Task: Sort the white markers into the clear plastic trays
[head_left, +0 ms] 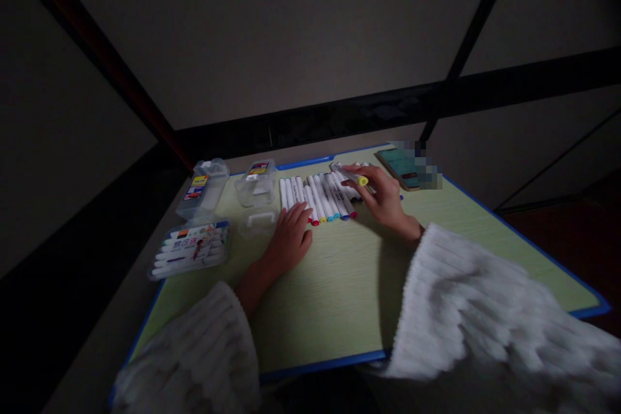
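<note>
Marker, white-barrelled and slender with a bright yellow end (350,174), held aloft at a slant in the right hand (383,197). Pinched between thumb and fingers, yellow end towards the wearer, just above the right part of a row of white-barrelled markers with coloured ends (326,197). In that row, side by side on the table, with near ends of red, yellow, light blue and dark blue; partly hidden on the right beneath the raised hand (cannot tell the exact count there).

Left hand (294,229) low over the tabletop, palm down, fingers stretched out with narrow gaps, fingertips at the near ends of the row's leftmost markers. Cannot tell the firmness of that contact.

To the left of the row, a clear plastic box with a colourful label (256,184); in front of it, just beside the left hand, a small, shallow, clear plastic piece (258,222). Farther left, a larger clear plastic case with a yellow-and-blue label (206,189), and nearer, a flat transparent pack of white markers (191,247) at the table's left edge.

Beyond the right hand, a flat teal rectangular object with a brown edge (398,165), partly blurred out. Beneath everything, a pale yellow-green table with blue edging (339,297). Around both wrists, fluffy white ribbed sleeves (451,304).
</note>
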Action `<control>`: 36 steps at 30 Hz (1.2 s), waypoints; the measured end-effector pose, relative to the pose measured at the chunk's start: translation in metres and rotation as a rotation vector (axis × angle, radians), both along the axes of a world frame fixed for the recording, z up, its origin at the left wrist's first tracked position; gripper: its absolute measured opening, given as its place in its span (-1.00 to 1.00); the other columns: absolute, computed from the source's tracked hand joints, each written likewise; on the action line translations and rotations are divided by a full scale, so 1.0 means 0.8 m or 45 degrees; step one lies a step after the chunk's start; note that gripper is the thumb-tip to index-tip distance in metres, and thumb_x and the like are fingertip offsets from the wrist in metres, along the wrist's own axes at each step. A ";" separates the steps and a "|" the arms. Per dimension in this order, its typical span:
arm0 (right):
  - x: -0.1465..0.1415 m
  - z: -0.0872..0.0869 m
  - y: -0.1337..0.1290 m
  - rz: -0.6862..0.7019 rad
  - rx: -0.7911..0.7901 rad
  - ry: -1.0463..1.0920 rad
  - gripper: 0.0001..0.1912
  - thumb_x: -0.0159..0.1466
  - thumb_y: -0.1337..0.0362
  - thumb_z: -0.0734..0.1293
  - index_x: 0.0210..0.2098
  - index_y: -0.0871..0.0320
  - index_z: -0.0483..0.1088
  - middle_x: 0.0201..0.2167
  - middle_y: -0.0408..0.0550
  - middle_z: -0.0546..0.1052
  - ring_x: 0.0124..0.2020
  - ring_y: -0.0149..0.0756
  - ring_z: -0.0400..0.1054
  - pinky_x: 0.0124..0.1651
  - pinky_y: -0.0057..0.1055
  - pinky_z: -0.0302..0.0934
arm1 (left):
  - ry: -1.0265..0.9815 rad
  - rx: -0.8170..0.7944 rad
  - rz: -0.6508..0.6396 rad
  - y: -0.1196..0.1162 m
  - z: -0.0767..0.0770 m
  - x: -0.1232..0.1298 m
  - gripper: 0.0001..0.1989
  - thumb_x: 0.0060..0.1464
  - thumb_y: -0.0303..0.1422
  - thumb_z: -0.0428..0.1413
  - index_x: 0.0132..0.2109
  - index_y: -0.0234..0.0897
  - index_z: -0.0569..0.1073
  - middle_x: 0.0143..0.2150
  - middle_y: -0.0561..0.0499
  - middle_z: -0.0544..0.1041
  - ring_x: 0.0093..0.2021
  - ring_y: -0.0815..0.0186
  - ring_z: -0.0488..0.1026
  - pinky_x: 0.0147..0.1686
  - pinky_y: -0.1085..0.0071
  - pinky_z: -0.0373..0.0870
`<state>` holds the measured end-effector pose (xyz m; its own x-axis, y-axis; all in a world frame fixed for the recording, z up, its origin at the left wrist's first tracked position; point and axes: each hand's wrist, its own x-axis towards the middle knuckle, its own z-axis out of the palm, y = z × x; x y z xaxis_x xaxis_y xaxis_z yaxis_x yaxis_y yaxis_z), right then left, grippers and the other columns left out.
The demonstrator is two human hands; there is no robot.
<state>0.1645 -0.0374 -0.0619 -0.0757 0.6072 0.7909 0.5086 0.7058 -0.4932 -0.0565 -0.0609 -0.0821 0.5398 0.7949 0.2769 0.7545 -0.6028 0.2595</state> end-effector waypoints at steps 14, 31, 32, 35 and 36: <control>-0.009 0.005 -0.007 0.255 0.084 -0.303 -0.78 0.26 0.35 0.12 -0.16 0.12 0.34 -0.14 0.03 0.43 -0.07 -0.24 0.30 -0.04 -0.22 0.24 | -0.021 0.010 0.001 0.001 -0.001 0.000 -0.56 0.03 -0.48 -0.09 0.10 -0.34 0.17 0.20 -0.19 0.17 0.24 0.18 0.02 0.21 0.05 -0.10; -0.018 -0.017 0.005 0.381 -0.001 -0.640 -0.75 0.26 0.39 0.12 -0.12 0.16 0.34 -0.11 0.04 0.42 -0.06 -0.27 0.31 -0.08 -0.27 0.30 | 0.003 0.023 -0.001 0.000 0.002 0.005 -0.57 0.04 -0.46 -0.10 0.10 -0.35 0.16 0.20 -0.19 0.17 0.24 0.18 0.02 0.21 0.06 -0.09; -0.019 -0.017 0.005 0.372 0.002 -0.660 -0.75 0.26 0.39 0.12 -0.13 0.16 0.35 -0.11 0.04 0.42 -0.07 -0.27 0.32 -0.08 -0.28 0.30 | 0.007 0.022 0.001 0.000 0.002 0.005 -0.57 0.04 -0.46 -0.10 0.10 -0.35 0.16 0.20 -0.19 0.17 0.24 0.18 0.02 0.21 0.07 -0.10; -0.021 -0.016 0.003 0.368 0.000 -0.718 -0.74 0.28 0.39 0.11 -0.13 0.18 0.35 -0.11 0.05 0.42 -0.07 -0.27 0.32 -0.08 -0.30 0.30 | 0.012 0.017 0.006 0.000 0.002 0.006 -0.57 0.04 -0.47 -0.10 0.10 -0.36 0.16 0.20 -0.19 0.17 0.24 0.18 0.01 0.21 0.07 -0.10; -0.022 -0.015 0.003 0.369 -0.008 -0.743 -0.74 0.28 0.39 0.10 -0.12 0.17 0.35 -0.10 0.05 0.41 -0.07 -0.27 0.32 -0.08 -0.31 0.30 | 0.011 0.018 0.006 0.000 0.002 0.006 -0.57 0.04 -0.47 -0.10 0.10 -0.36 0.16 0.20 -0.19 0.17 0.24 0.18 0.01 0.21 0.07 -0.10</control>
